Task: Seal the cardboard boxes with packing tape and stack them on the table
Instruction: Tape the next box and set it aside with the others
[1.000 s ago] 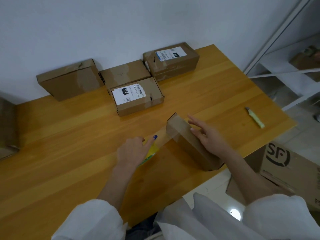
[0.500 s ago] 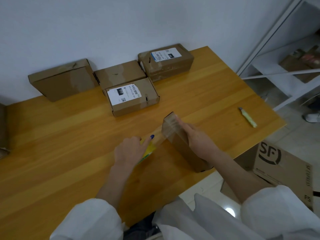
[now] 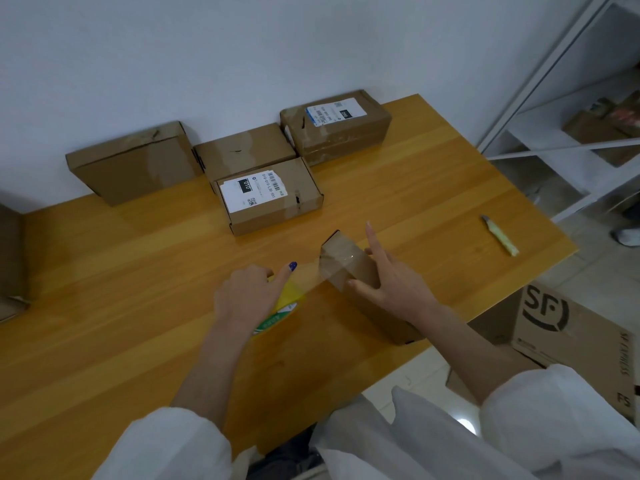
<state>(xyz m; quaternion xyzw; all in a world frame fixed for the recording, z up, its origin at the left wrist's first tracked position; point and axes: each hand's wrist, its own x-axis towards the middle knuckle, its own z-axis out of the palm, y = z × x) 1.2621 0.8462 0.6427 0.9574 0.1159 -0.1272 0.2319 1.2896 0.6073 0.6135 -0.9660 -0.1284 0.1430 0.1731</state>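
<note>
A long narrow cardboard box (image 3: pixel 349 258) lies near the table's front edge, its far end wrapped in clear tape. My right hand (image 3: pixel 391 282) presses on the box's top, thumb on its left side and index finger raised. A strip of clear tape (image 3: pixel 310 278) stretches from the box's far end to a yellow-green tape roll (image 3: pixel 285 304). My left hand (image 3: pixel 247 294) is closed around the roll and covers most of it.
Several cardboard boxes sit against the wall: a plain one (image 3: pixel 135 161), a flat one (image 3: pixel 242 150), a labelled one (image 3: pixel 270 194) and a bigger labelled one (image 3: pixel 337 124). A yellow utility knife (image 3: pixel 500 235) lies at right. An SF carton (image 3: pixel 568 337) stands on the floor.
My right hand slid back along the box top toward me, with its index finger lifted. The left hand still holds the roll with the tape stretched taut.
</note>
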